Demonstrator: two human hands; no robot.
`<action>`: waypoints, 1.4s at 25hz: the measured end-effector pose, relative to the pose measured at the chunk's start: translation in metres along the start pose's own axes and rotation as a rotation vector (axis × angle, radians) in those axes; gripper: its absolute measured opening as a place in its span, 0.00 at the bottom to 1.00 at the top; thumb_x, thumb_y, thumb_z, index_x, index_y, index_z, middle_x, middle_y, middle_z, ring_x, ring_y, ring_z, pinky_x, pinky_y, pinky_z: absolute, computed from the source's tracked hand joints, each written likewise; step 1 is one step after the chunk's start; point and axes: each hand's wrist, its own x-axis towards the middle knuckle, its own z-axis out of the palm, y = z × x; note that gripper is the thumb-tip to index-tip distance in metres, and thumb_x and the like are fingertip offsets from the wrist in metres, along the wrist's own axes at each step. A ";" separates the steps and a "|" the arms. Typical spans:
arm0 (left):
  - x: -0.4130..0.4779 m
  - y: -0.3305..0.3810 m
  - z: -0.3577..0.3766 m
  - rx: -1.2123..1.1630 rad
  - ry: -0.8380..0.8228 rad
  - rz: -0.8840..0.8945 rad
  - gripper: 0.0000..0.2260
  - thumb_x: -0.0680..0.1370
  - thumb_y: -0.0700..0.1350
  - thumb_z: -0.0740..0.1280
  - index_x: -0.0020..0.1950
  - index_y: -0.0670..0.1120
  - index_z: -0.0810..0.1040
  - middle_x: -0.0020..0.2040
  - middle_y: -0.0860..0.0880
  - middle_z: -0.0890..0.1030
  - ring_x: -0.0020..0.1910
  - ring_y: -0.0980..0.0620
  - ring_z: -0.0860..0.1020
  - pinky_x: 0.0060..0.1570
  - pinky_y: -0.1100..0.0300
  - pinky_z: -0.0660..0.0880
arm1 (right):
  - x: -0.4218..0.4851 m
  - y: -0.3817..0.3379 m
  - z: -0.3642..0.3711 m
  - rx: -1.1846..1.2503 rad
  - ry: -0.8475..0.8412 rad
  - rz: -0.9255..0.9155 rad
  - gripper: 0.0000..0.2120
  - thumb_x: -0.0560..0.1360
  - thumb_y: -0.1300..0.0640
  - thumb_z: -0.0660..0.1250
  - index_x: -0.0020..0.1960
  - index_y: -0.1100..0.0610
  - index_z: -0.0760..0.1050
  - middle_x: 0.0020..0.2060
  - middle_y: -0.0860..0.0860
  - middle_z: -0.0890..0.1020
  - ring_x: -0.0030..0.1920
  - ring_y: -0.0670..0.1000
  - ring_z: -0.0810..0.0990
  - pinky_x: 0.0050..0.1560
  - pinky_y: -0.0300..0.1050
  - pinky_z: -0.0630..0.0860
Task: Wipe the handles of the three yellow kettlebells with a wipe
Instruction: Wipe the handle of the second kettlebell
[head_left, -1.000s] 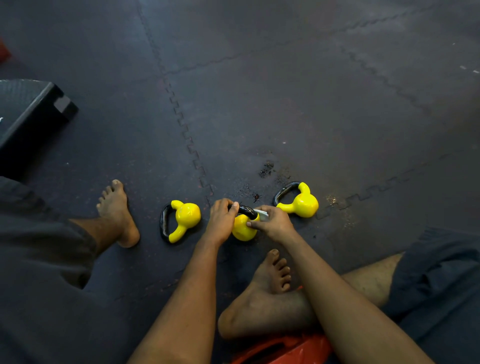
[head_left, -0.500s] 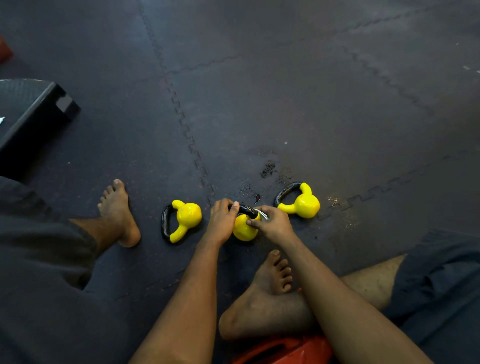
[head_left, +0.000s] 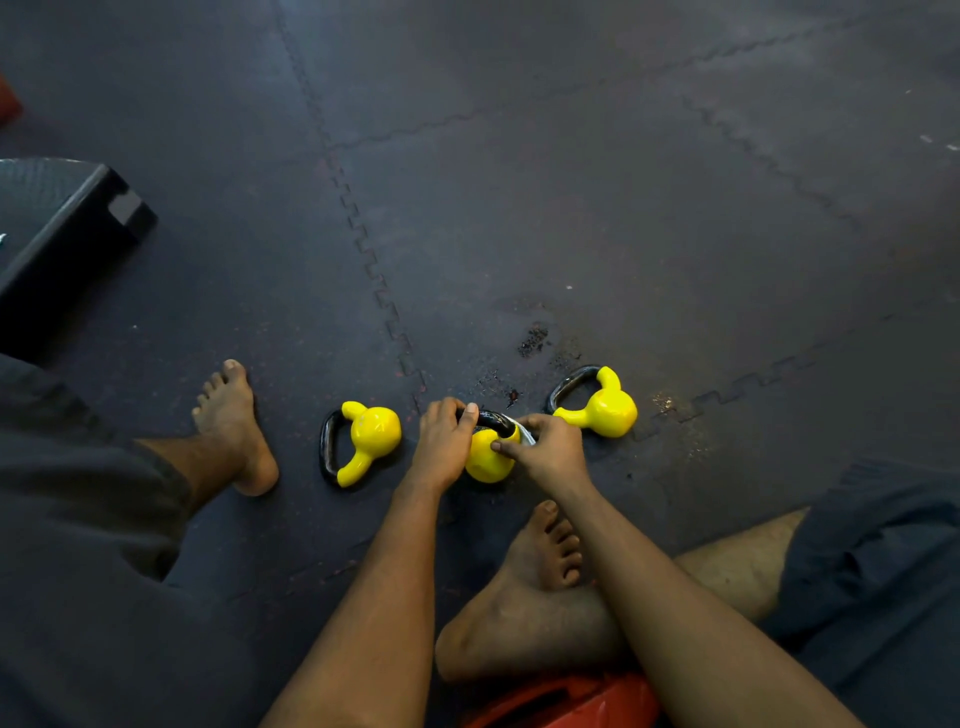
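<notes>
The middle kettlebell (head_left: 484, 457) sits low in the centre of the frame on the dark floor mats (head_left: 571, 182), its black handle (head_left: 491, 420) turned toward the top of the frame. The left hand (head_left: 441, 448) has its fingers curled around the left end of that handle, thumb lying along the top. The right hand (head_left: 551, 451) pinches a pale wipe (head_left: 525, 434) against the handle's right end, fingers pressed together; only a sliver of the wipe shows, so how far it wraps the bar is hard to tell. To the left lies a second yellow kettlebell (head_left: 370, 439) on its side, handle pointing left. To the right a third yellow kettlebell (head_left: 605, 408) lies tilted, handle toward upper left. Bare feet flank the row: one (head_left: 236, 428) at left, one (head_left: 540, 561) below the hands. A black box (head_left: 57, 228) occupies the upper left, and something red (head_left: 561, 701) shows at the bottom edge.
</notes>
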 end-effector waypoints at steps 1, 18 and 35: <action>0.000 0.000 0.001 0.010 0.012 0.001 0.13 0.82 0.52 0.56 0.54 0.43 0.73 0.57 0.42 0.72 0.62 0.44 0.67 0.62 0.53 0.62 | -0.001 -0.002 0.000 -0.011 0.067 0.009 0.14 0.62 0.51 0.80 0.44 0.54 0.83 0.36 0.50 0.84 0.38 0.49 0.80 0.39 0.44 0.74; -0.012 0.009 0.004 0.190 0.015 0.150 0.13 0.82 0.52 0.55 0.60 0.50 0.74 0.56 0.47 0.79 0.56 0.44 0.70 0.53 0.48 0.71 | -0.004 0.001 0.010 0.059 0.110 0.075 0.28 0.68 0.60 0.74 0.67 0.56 0.73 0.56 0.54 0.82 0.58 0.55 0.79 0.55 0.42 0.72; -0.022 0.014 0.007 0.102 -0.034 0.111 0.12 0.82 0.51 0.55 0.61 0.51 0.73 0.50 0.44 0.80 0.54 0.44 0.71 0.53 0.48 0.71 | -0.014 -0.005 0.010 0.106 0.107 0.060 0.26 0.76 0.63 0.63 0.74 0.58 0.66 0.66 0.58 0.76 0.66 0.57 0.74 0.61 0.43 0.70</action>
